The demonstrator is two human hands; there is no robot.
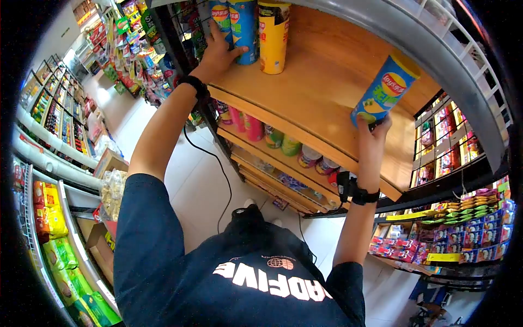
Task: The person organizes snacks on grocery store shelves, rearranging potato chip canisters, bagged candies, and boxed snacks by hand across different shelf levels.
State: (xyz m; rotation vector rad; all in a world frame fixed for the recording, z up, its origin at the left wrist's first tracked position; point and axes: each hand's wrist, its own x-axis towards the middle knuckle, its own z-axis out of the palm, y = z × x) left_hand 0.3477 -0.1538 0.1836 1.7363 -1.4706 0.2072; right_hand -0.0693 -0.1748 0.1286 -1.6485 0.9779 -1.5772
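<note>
On the wooden shelf (pixel 321 82), my left hand (pixel 218 54) rests with fingers spread against two blue Lay's chip canisters. Its fingers lie along the left side of one blue canister (pixel 220 16), and its thumb touches the lower front of the other blue canister (pixel 243 32). Right of these stands a yellow chip canister (pixel 273 41), upright. My right hand (pixel 373 133) is closed around the base of a third blue Lay's canister (pixel 388 90), tilted to the right, at the shelf's right part.
Lower shelves (pixel 283 141) hold pink, green and other canisters. A wire grid side (pixel 444 141) borders the shelf at right, and a curved grey frame (pixel 436 65) arches above. Black cables (pixel 226 180) hang near the floor. Snack racks (pixel 141 49) stand at left.
</note>
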